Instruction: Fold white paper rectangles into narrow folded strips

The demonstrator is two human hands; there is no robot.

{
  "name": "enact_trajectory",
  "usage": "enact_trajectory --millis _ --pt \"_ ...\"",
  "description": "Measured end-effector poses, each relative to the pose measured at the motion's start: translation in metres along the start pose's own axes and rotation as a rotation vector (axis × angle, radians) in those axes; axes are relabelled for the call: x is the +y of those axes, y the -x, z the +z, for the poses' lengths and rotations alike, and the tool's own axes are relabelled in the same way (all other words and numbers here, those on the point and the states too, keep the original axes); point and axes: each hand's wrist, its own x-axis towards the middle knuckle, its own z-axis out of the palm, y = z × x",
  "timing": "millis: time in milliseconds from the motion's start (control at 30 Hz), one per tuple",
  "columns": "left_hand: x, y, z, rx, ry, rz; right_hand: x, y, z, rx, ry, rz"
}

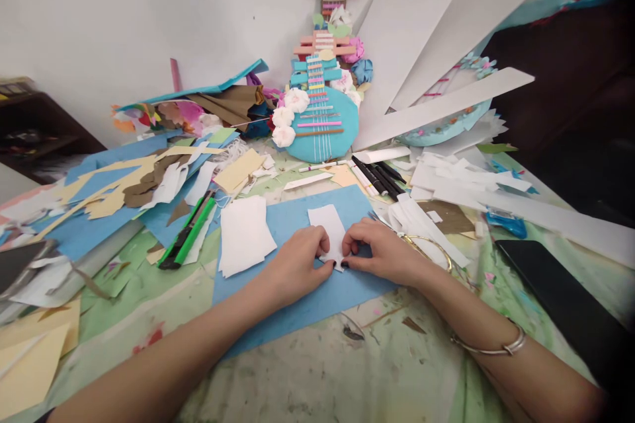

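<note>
A small white paper piece (325,217) lies over a blue sheet (292,211). My left hand (305,254) pinches its near left edge between thumb and curled fingers. From the other side, my right hand (374,248) grips the near right edge in the same way, the two thumbs close together. The near edge between my fingertips looks slightly bent, though the fingers partly cover it. Left of my left hand, a stack of white paper pieces (247,234) rests partly on the blue sheet.
A green utility knife (187,231) lies at left among paper scraps. Black markers (380,177) and gold-handled scissors (429,244) are to the right, with a dark phone (555,297) beyond. A blue paper instrument (327,122) with paper flowers leans on the wall.
</note>
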Motion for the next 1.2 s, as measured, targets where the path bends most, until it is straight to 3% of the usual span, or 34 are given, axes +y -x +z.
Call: enact_trajectory --millis 200,400,533,633,867,1200 --pt "0.002 0.007 0.006 0.099 0.004 0.158 0.0 0.001 0.0 0.002 -0.014 0.006" --pt "0.005 0.022 0.008 0.093 -0.269 0.401 0.0 0.0 0.0 0.005 -0.015 0.014" --pt "0.009 0.036 0.012 0.05 -0.585 0.424 0.001 -0.001 0.0 0.008 -0.025 0.011" --pt "0.009 0.042 0.015 0.053 -0.682 0.461 0.002 -0.001 0.001 0.01 -0.028 0.014" --pt "0.007 0.045 0.018 0.128 -0.675 0.523 0.002 -0.002 0.0 0.0 -0.028 0.022" --pt "0.008 0.046 0.019 0.062 -0.641 0.516 0.002 -0.001 0.001 0.009 -0.053 0.043"
